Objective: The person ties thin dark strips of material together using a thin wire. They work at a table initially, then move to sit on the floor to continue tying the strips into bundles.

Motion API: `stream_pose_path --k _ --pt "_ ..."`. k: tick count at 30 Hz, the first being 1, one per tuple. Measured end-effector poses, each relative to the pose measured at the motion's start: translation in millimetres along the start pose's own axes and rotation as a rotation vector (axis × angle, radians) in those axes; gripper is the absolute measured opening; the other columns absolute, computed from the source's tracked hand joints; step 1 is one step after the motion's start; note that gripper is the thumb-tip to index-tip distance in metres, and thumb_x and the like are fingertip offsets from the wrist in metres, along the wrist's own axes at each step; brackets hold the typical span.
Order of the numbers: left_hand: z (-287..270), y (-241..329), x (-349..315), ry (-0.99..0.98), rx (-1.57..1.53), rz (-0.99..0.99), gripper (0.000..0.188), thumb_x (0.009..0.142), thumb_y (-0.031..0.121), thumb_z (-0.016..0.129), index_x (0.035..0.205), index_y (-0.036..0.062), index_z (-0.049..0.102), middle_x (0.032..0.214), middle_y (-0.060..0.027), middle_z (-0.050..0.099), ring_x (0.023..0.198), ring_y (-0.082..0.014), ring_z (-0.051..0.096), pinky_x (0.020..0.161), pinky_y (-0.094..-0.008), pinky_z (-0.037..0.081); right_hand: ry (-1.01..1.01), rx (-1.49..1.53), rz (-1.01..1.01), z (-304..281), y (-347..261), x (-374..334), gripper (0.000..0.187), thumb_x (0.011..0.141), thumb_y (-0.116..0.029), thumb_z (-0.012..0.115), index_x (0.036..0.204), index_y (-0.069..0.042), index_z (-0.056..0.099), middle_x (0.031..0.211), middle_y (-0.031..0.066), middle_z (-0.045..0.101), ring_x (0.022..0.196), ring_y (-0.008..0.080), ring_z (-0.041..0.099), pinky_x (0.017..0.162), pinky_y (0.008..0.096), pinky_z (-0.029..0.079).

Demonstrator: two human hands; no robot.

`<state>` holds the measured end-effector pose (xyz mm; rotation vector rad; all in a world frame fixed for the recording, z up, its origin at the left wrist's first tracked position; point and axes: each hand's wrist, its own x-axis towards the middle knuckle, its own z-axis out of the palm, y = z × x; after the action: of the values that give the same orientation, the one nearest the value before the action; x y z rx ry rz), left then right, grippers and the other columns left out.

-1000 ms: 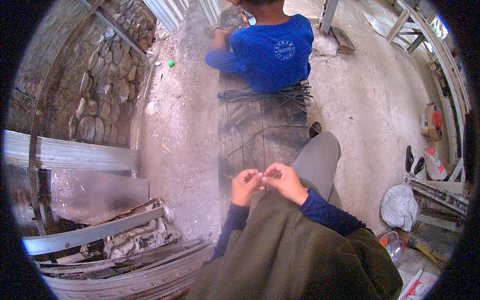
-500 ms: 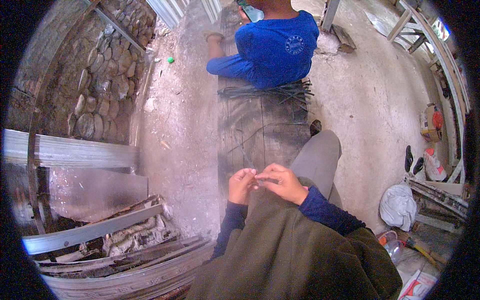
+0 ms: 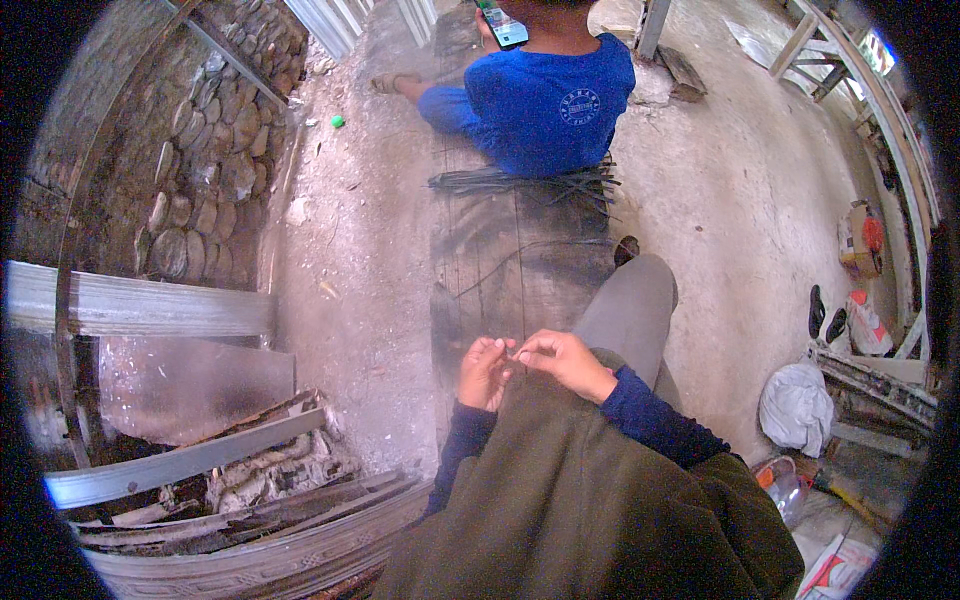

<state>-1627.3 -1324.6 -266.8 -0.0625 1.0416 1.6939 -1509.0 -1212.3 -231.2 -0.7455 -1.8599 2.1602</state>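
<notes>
Above my lap my two hands almost meet at the fingertips. My left hand (image 3: 484, 374) is closed in a pinch of thumb and forefinger. Opposite it, my right hand (image 3: 568, 362) pinches as well, its fingertips turned toward the left hand. Between them is a small, thin dark strip (image 3: 512, 351), too fine to make out in full. Farther off on the wooden bench (image 3: 480, 228) lies a bundle of thin dark strips (image 3: 520, 182). A single long strip (image 3: 540, 244) curves across the boards nearer to me.
A person in a blue shirt (image 3: 550, 100) sits on the bench's far part, holding a phone (image 3: 505, 28). Metal and wooden beams (image 3: 200, 455) stand at left. A white sack (image 3: 796, 410), dark sandals (image 3: 826, 315) and a cardboard box (image 3: 858, 240) are at right.
My fingertips have come slightly apart, and the strip that pointed away from them no longer shows clearly. The seated person's arm has lowered and their foot shows farther left.
</notes>
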Motion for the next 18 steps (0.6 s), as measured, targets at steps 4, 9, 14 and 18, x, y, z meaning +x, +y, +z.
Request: stream_pose_path --k 4,9,14,18 --pt "4 -1 -4 -0.068 -0.12 -0.039 0.008 0.08 0.012 0.055 0.08 0.0124 0.047 0.08 -0.0032 0.056 0.062 -0.008 0.051 0.046 -0.0187 0.039 0.078 0.351 0.253 -3 1 -1 0.016 0.08 -0.017 0.056 0.082 -0.001 0.057 0.083 -0.0002 0.056 0.078 0.008 0.05 0.069 0.0239 0.04" --pt "-4 -16 3 -0.147 0.173 0.003 0.009 0.081 0.014 0.055 0.081 0.0113 0.046 0.076 -0.0017 0.055 0.058 -0.008 0.048 0.046 -0.0201 0.038 0.309 -0.32 -0.31 0 4 -4 0.01 0.076 -0.012 0.057 0.083 -0.004 0.057 0.088 0.0041 0.057 0.078 0.0167 0.054 0.069 0.0264 0.041" --pt "3 -8 0 -0.21 0.332 0.084 0.012 0.079 0.013 0.057 0.081 0.0089 0.046 0.071 -0.0033 0.055 0.057 -0.0082 0.049 0.046 -0.0207 0.039 0.2 -0.739 -0.674 -2 -21 -11 0.01 0.073 -0.004 0.053 0.083 -0.005 0.056 0.099 0.01 0.056 0.078 0.0266 0.055 0.07 0.0304 0.042" --pt "5 -2 -2 -0.19 0.376 0.108 0.016 0.077 0.009 0.059 0.083 0.0076 0.044 0.069 -0.0043 0.055 0.059 -0.0099 0.052 0.048 -0.0212 0.042 0.145 -0.626 -0.635 1 -7 -10 0.011 0.075 -0.002 0.051 0.085 -0.003 0.054 0.097 0.0107 0.057 0.075 0.0273 0.055 0.068 0.0303 0.043"
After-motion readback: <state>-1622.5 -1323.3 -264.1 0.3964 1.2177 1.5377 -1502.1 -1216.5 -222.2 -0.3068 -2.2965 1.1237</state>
